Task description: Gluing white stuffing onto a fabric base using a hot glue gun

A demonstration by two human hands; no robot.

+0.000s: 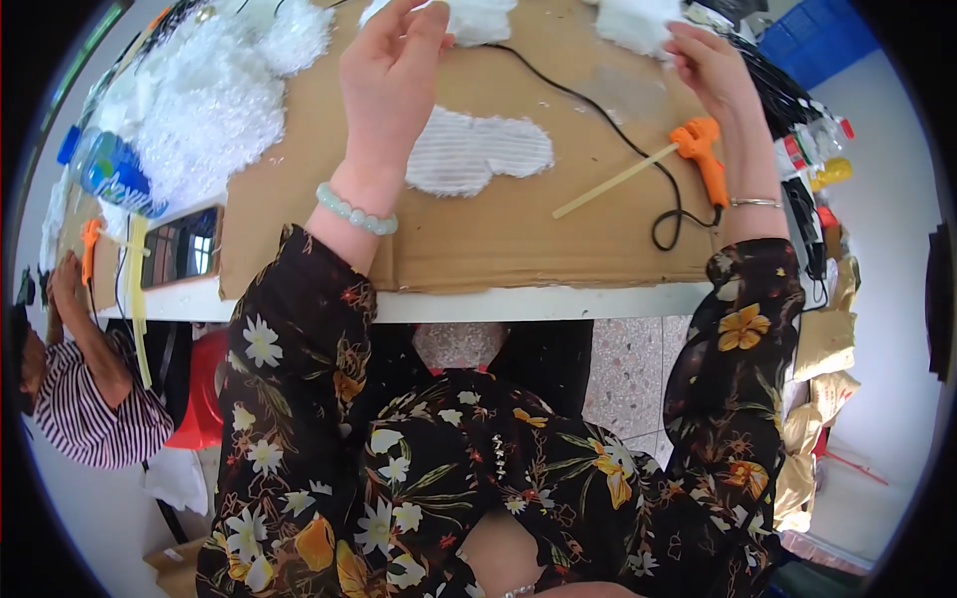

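Looking down through the head camera, I find the left hand (392, 85) at the upper edge, fingers loosely bent beside a white fluffy piece (483, 20). My right hand (706, 68) is half curled, fingertips by another white piece (630, 25); I cannot tell whether either of the hands grips anything. Between my forearms, a white ribbed piece (478, 151) lies flat on cardboard (538, 249) covering the desk (518, 305). Right of it rests an orange glue gun (701, 159), its pale stick pointing left, its black cable (598, 108) looping nearby.
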